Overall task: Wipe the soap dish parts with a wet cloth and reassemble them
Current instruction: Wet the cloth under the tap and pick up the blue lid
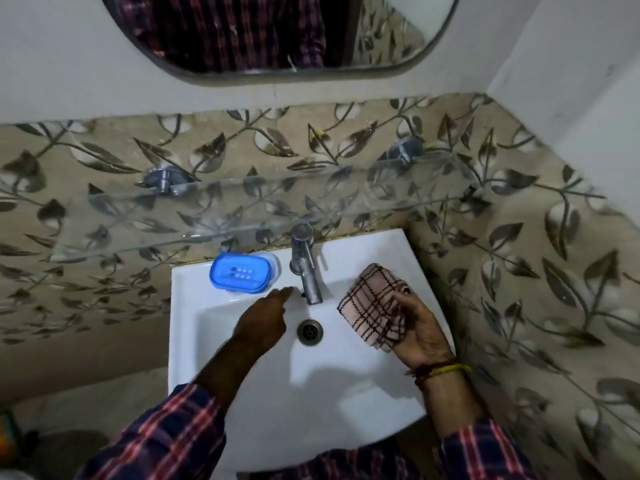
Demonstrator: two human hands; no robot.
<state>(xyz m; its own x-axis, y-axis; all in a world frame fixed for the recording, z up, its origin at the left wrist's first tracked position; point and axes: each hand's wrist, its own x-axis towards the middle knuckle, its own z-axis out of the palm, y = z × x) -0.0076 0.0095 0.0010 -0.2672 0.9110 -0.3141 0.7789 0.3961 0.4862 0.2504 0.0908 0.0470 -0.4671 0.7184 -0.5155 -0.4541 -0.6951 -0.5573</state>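
Note:
A blue soap dish with a slotted tray sits assembled on the back left rim of the white sink. My left hand reaches over the basin with fingers stretched toward the tap's spout, holding nothing. My right hand hovers over the right side of the basin, palm up, holding a pink checked cloth that lies folded across its fingers.
A steel tap stands at the back middle of the sink, above the drain. A glass shelf on two metal brackets juts out over the tap. A mirror hangs above. Patterned tile walls close in on the right.

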